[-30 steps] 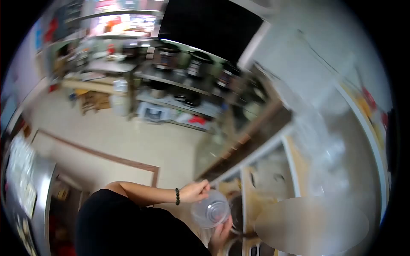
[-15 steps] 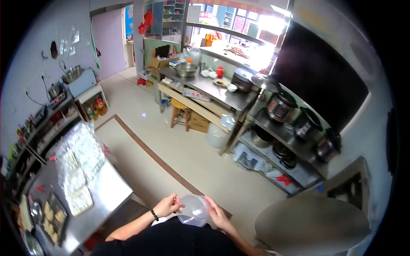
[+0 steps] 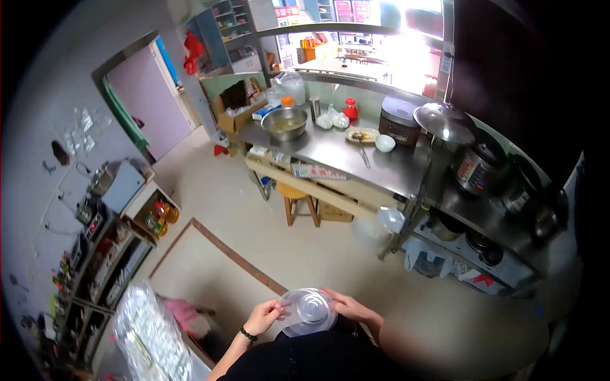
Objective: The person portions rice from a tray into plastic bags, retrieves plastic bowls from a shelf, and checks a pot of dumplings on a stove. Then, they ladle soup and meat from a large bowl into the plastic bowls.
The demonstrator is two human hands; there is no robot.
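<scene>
A clear, round plastic container (image 3: pixel 311 310) is held between both hands in front of the dark shirt, low in the head view. My left hand (image 3: pixel 262 317), with a dark bead bracelet at the wrist, pinches the container's left rim. On the opposite side, my right hand (image 3: pixel 346 306) grips the upper right edge of it, some fingers partly hidden. The container looks see-through, with ring marks on its base, and I make out nothing inside.
Ahead stands a steel counter (image 3: pixel 330 149) bearing a metal bowl (image 3: pixel 284 124), a plate and a rice cooker (image 3: pixel 400 120). Cookers fill the shelf (image 3: pixel 495 216) at right. A plastic-covered table (image 3: pixel 152 336) is lower left. A wooden stool (image 3: pixel 298 202) stands below the counter.
The view has moved closer to the counter, and the plastic-covered table has slid toward the lower left edge. Both hands still hold the container, which sits slightly farther right in view.
</scene>
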